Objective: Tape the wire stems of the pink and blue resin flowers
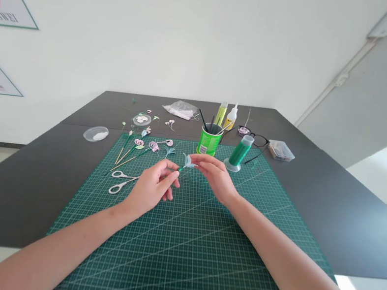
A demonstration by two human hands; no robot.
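Note:
Between the thumb and forefinger of my left hand is the green-wrapped stem of a pale blue artificial flower, held above the green cutting mat. My right hand reaches in from the right, its fingertips at the petals; whether they pinch a petal is too small to make out. White-handled scissors lie by my left hand, their blades hidden behind it. Just beyond, another pale blue flower rests on the mat. Several pink flowers on green-wrapped sticks lie to the left.
A green can with dark sticks stands at the mat's far edge, near a green thread spool. Behind are a glue bottle and yellow-green spool. Glasses and a plastic box sit right; a clear dish sits left.

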